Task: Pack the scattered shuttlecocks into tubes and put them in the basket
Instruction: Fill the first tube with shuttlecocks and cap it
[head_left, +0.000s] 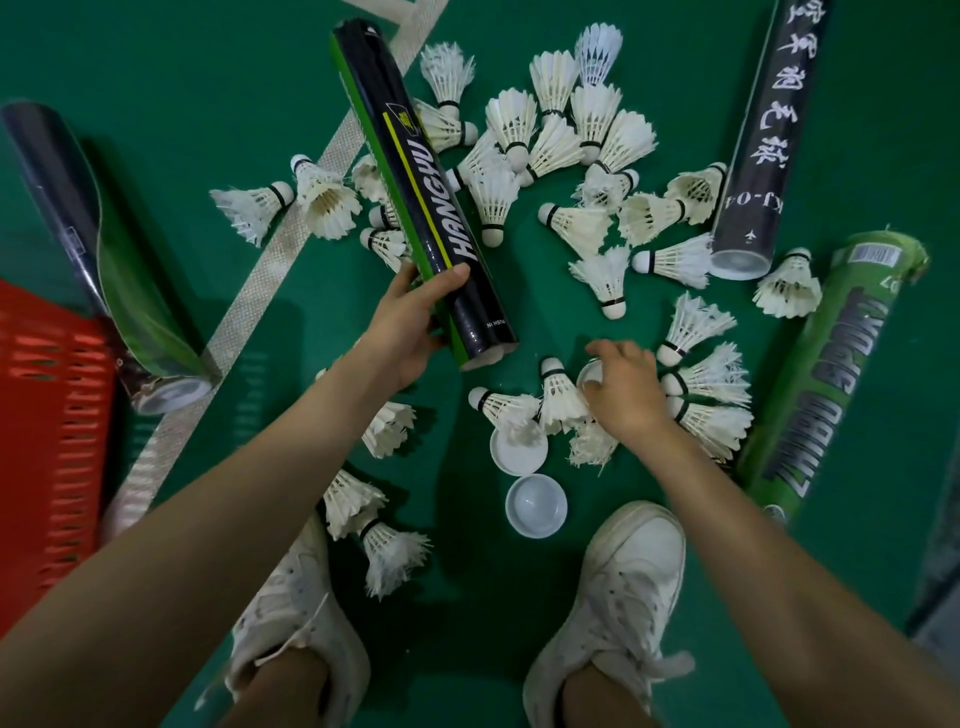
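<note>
Step in hand, as judged: capping the HANGYU tube (426, 192).

Your left hand (408, 325) grips the tube near its near end, fingers wrapped round it; the tube slants away from you.

Your right hand (628, 389), right of that near end, bends its fingers over a white cap (591, 375). Pinched or only touched: cannot tell.

Next move likely calls for lifting the cap, squaring it to the tube's near end and pressing it home.

Counts:
- Tubes: 4. One is held, a dark tube (104, 249) lies left of it beside the red basket (47, 415), and a black lettered tube (753, 140) and a green tube (821, 374) lie to its right.
- Caps: 3, all right of its near end.
- Shuttlecocks (576, 223): roughly thirty, on the floor either side of it; overlaps prevent an exact count.
</note>
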